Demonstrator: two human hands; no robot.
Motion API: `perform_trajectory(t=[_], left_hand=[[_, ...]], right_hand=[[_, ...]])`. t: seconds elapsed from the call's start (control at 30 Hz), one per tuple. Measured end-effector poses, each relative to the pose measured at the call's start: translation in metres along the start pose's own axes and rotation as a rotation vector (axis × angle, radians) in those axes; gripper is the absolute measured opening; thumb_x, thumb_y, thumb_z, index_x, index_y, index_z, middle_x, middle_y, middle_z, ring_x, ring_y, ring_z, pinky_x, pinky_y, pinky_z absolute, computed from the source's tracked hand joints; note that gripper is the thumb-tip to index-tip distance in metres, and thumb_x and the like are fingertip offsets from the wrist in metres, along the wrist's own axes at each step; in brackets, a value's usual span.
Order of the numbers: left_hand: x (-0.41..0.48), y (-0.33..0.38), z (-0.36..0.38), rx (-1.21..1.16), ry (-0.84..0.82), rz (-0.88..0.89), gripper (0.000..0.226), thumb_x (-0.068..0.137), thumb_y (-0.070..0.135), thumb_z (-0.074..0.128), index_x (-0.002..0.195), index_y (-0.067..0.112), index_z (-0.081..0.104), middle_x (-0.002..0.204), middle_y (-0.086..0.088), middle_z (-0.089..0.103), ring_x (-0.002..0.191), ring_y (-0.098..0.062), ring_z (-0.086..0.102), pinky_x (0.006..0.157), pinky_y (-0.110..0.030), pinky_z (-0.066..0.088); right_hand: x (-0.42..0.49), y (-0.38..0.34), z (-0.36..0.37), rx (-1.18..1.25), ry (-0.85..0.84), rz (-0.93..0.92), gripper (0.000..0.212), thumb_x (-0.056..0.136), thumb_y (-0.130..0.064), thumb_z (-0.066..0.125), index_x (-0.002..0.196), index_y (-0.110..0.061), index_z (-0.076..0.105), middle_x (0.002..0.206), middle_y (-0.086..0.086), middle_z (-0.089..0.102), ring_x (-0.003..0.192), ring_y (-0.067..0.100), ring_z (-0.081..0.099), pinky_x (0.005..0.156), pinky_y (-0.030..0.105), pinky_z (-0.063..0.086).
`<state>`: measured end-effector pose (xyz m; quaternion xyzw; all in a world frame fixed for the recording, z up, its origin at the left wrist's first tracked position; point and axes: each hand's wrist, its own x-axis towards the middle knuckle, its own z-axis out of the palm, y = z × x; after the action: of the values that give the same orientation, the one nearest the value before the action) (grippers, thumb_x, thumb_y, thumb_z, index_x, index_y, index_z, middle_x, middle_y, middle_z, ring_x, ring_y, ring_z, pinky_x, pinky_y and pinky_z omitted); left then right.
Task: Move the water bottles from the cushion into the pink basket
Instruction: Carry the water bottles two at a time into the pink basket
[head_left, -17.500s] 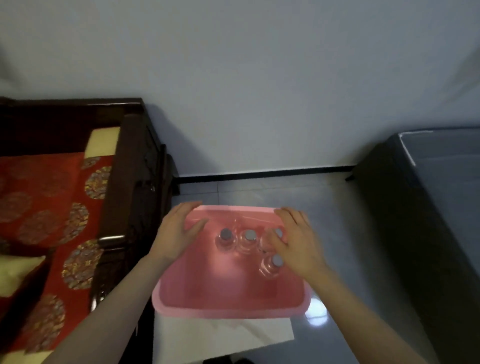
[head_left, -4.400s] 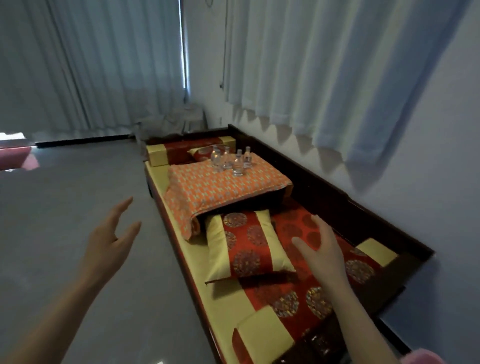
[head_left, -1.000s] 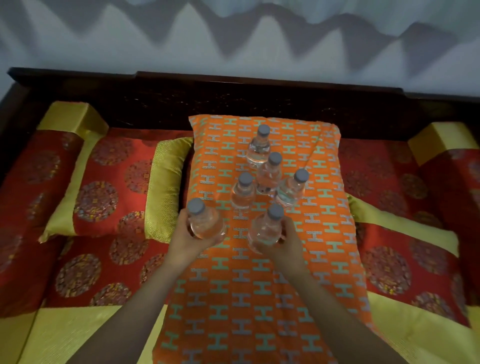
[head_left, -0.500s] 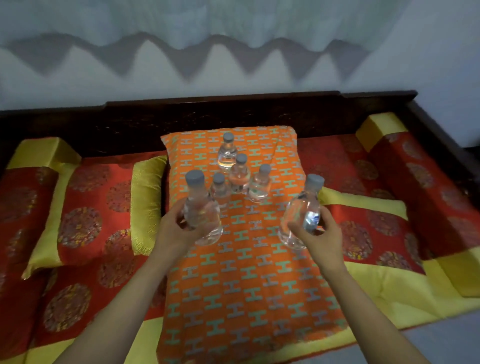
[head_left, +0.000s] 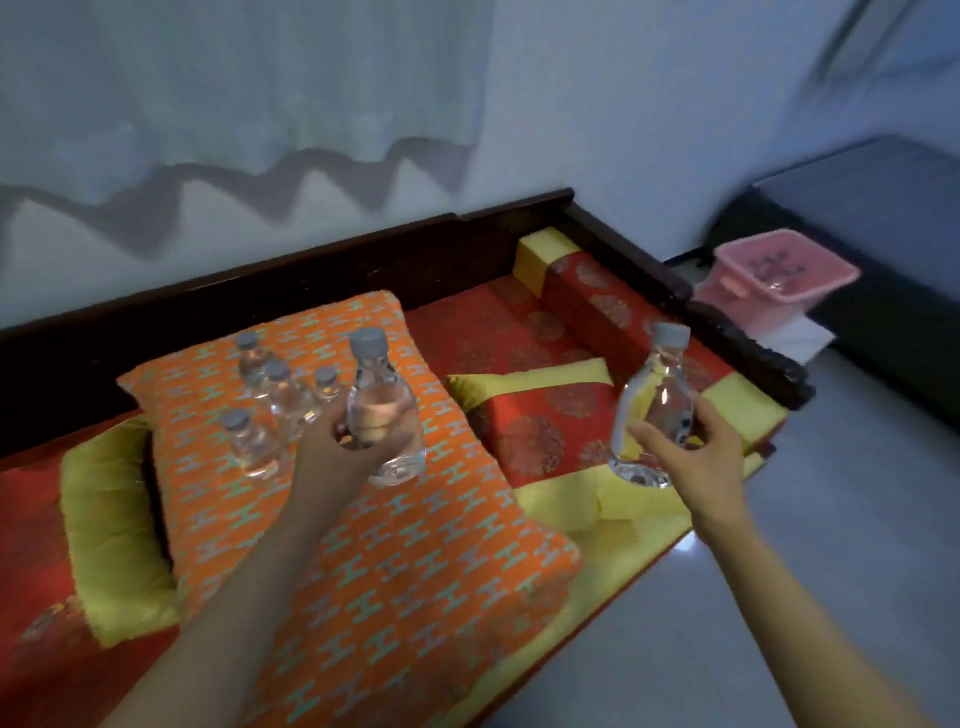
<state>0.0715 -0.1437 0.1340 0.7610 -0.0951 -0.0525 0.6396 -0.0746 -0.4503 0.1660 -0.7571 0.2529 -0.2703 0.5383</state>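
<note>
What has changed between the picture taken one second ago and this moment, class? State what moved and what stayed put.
The left hand and right hand have each lifted a water bottle off the orange cushion and carried them rightwards, the right one now beyond the cushion's edge. The view has swung right, bringing the pink basket into sight. Four bottles stay standing on the cushion.
</note>
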Motion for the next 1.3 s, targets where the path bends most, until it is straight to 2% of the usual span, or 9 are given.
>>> perform_trajectory(t=[0.1,0.17,0.3,0.47,0.6,0.8,0.9,1.07,1.3], left_hand=[[-0.004,0.026,0.060,0.008,-0.064,0.028,0.051,0.056,0.031,0.086,0.098,0.011,0.067,0.090,-0.011,0.070,0.076,-0.013,0.061,0.063,-0.016,0.050],[-0.011,0.043,0.102,0.016,-0.100,0.059,0.051,0.059,0.026,0.087,0.102,0.010,0.067,0.094,-0.013,0.071,0.078,-0.015,0.062,0.064,-0.017,0.050],[-0.032,0.074,0.180,-0.025,-0.158,0.066,0.058,0.054,0.034,0.090,0.104,0.016,0.066,0.098,-0.007,0.072,0.087,-0.022,0.066,0.074,-0.031,0.053],[-0.065,0.102,0.273,-0.040,-0.213,0.071,0.059,0.051,0.037,0.090,0.103,0.023,0.065,0.097,0.004,0.071,0.088,-0.014,0.067,0.079,-0.037,0.054],[-0.077,0.127,0.346,-0.070,-0.271,0.077,0.048,0.058,0.028,0.083,0.103,0.025,0.064,0.095,0.007,0.070,0.081,-0.003,0.066,0.074,-0.029,0.052],[-0.059,0.146,0.428,-0.035,-0.321,0.086,0.043,0.067,0.016,0.084,0.094,0.038,0.060,0.097,0.011,0.067,0.087,-0.007,0.064,0.073,-0.028,0.050],[-0.037,0.150,0.471,-0.015,-0.356,0.091,0.044,0.064,0.021,0.086,0.100,0.033,0.062,0.098,0.010,0.067,0.089,-0.010,0.064,0.076,-0.030,0.052],[0.010,0.154,0.548,0.007,-0.396,0.096,0.055,0.060,0.020,0.089,0.108,0.021,0.063,0.100,0.003,0.069,0.092,-0.015,0.066,0.076,-0.030,0.053],[0.074,0.161,0.658,0.022,-0.461,0.076,0.056,0.056,0.020,0.090,0.104,0.022,0.062,0.099,0.003,0.070,0.090,-0.012,0.067,0.077,-0.028,0.055]], right_hand=[[0.003,0.000,-0.064,-0.043,0.079,-0.012,0.039,0.063,-0.026,0.088,0.095,-0.024,0.065,0.086,0.008,0.066,0.071,0.019,0.062,0.071,0.047,0.056],[0.006,0.007,-0.111,-0.053,0.115,-0.013,0.046,0.059,-0.036,0.087,0.096,-0.020,0.065,0.088,0.014,0.066,0.074,0.028,0.062,0.068,0.044,0.054],[0.014,0.020,-0.197,-0.077,0.155,-0.020,0.050,0.058,-0.043,0.084,0.095,-0.017,0.064,0.087,0.013,0.063,0.074,0.017,0.056,0.067,0.035,0.048],[0.020,0.046,-0.291,-0.092,0.199,0.003,0.058,0.055,-0.054,0.077,0.101,-0.022,0.062,0.089,0.000,0.060,0.080,0.019,0.056,0.069,0.031,0.047],[0.038,0.057,-0.357,-0.114,0.255,0.007,0.045,0.067,-0.033,0.083,0.105,-0.025,0.060,0.099,0.006,0.062,0.094,0.026,0.059,0.075,0.032,0.050],[0.077,0.081,-0.417,-0.097,0.321,0.030,0.043,0.068,-0.027,0.083,0.103,-0.026,0.059,0.096,0.005,0.063,0.093,0.030,0.059,0.077,0.036,0.051],[0.109,0.099,-0.441,-0.086,0.336,0.050,0.045,0.067,-0.024,0.084,0.104,-0.022,0.058,0.097,0.005,0.062,0.094,0.029,0.059,0.073,0.030,0.049],[0.174,0.120,-0.472,-0.104,0.307,0.076,0.048,0.065,-0.022,0.086,0.102,-0.027,0.056,0.099,0.002,0.062,0.096,0.025,0.060,0.078,0.035,0.052],[0.272,0.149,-0.513,-0.125,0.258,0.144,0.051,0.064,-0.018,0.086,0.105,-0.021,0.055,0.103,0.007,0.060,0.099,0.028,0.058,0.077,0.037,0.051]])
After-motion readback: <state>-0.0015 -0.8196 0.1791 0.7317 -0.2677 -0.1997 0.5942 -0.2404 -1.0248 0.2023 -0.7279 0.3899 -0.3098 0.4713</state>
